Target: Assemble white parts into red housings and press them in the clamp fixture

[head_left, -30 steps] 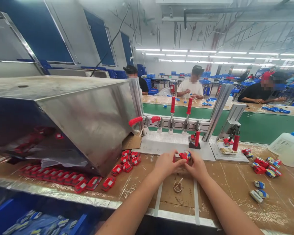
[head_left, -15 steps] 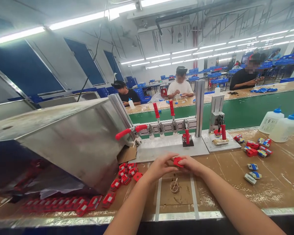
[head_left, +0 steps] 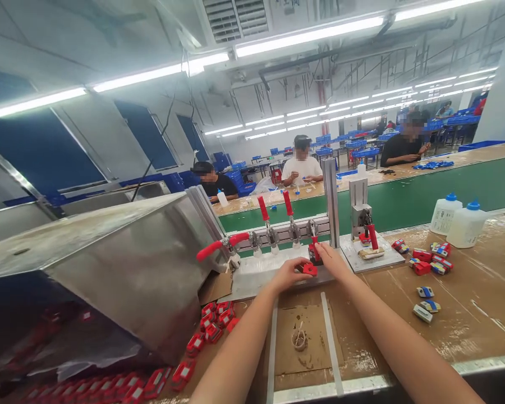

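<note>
Since the earlier frame, the right hand point(head_left: 333, 261) has been moved forward, away from the block point(head_left: 310, 270), to a red handle point(head_left: 313, 248), and the block has been left with the left hand point(head_left: 287, 275). The block is pinched between left thumb and fingers, just in front of the clamp point(head_left: 313, 227), whose handle is pointed down at twelve o'clock from it. Right fingers are laid against that handle; whether it is firmly gripped cannot be told, nor whether anything is seated below. If the handle were swung carelessly, the block or the left fingertips could be knocked, since both are held so near. With so small a pinch, the block could be tipped or dropped onto the base point(head_left: 256, 283). If the pad were brought down off centre, whatever was under it could be skewed or marked. At six o'clock stands a cup point(head_left: 298, 340) with a stick in it, which could be upset by a forearm drawn back low. Loose parts point(head_left: 421, 261) at three o'clock and a pile point(head_left: 212, 332) at eight on the table point(head_left: 382, 314) could be mixed up if the block were laid among them.
</note>
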Tool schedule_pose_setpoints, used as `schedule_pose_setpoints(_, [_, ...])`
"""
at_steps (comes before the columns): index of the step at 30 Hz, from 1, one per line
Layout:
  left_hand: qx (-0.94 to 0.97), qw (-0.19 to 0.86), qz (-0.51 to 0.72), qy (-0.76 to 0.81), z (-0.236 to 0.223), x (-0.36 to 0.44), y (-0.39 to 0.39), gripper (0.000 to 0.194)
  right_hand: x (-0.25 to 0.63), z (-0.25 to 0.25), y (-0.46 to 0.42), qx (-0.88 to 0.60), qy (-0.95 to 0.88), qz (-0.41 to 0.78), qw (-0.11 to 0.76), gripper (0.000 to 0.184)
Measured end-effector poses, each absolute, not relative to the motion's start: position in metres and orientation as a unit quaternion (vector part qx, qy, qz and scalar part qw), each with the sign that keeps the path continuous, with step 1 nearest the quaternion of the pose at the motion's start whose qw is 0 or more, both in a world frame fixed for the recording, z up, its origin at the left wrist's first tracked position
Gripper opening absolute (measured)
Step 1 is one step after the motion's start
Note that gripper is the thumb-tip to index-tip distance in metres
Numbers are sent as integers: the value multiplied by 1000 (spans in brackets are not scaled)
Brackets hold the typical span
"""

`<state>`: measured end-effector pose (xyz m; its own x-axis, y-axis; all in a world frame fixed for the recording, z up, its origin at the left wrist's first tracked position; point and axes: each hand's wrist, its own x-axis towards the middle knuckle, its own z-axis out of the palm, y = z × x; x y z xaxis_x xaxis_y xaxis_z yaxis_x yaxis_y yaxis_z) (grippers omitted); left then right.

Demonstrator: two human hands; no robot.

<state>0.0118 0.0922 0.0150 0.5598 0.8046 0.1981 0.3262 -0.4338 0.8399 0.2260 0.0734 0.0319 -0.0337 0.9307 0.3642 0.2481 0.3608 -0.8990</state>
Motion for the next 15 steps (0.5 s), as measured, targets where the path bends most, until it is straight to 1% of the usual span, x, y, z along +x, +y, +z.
schedule_pose_setpoints(2, [801,392,290,348,15,17,104,51,225,41,73,-443,-619,369,534,49])
schedule_pose_setpoints(6, [798,404,305,328,17,41,119,55,228,63,61,-379,-558,475,565,40])
schedule_pose_setpoints(7, [796,411,309,320,18,48,121,55,229,68,58,-365,-558,485,566,41])
schedule_pose_setpoints(11, [792,438,315,287,19,71,116,58,231,83,48,-324,-580,501,555,60])
schedule_pose_setpoints(15, [777,455,327,286,9,68,111,66,235,89,45,-332,-607,474,545,62])
